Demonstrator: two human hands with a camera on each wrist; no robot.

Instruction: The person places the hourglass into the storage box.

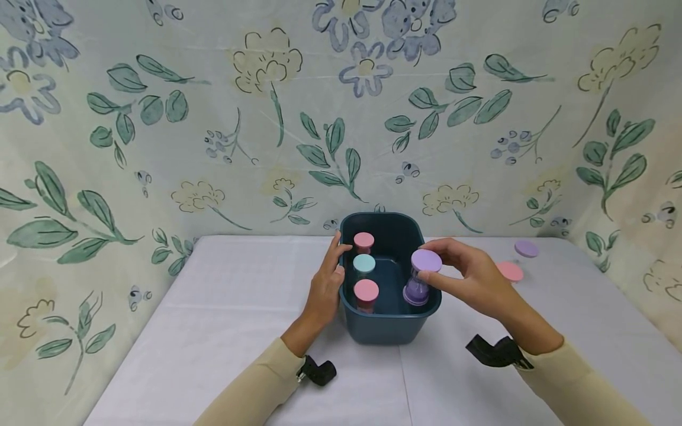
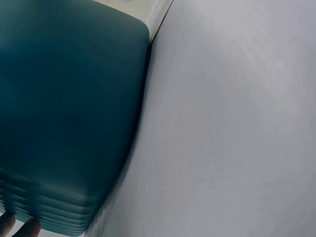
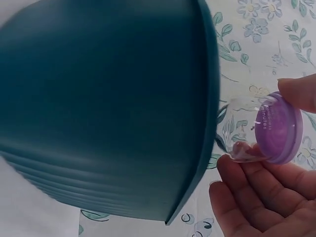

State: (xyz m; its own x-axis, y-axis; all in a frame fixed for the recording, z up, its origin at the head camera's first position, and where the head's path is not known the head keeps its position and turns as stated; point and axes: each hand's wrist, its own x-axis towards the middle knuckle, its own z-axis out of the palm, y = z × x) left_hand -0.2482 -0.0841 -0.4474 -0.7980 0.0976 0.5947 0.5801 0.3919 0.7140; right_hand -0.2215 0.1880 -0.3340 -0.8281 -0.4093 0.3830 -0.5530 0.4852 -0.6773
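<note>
A purple-capped sand timer [image 1: 426,261] stands above the right half of a dark teal bin [image 1: 391,328], its lower end inside the rim. My right hand [image 1: 474,278] pinches it by the upper cap, and the right wrist view shows its clear glass and purple cap [image 3: 279,129] between thumb and fingers. My left hand [image 1: 322,290] rests against the bin's left side with fingers extended. In the left wrist view, fingertips [image 2: 29,228] touch the ribbed outer wall. Along the bin's left inside stand a pink timer [image 1: 364,241], a light blue timer [image 1: 364,264] and another pink timer [image 1: 366,291].
Right of the bin, behind my right hand, a purple-topped piece [image 1: 526,248] and a pink-topped piece [image 1: 510,271] are on the white-covered table [image 1: 240,296]. A floral cloth [image 1: 330,136] hangs just behind the bin.
</note>
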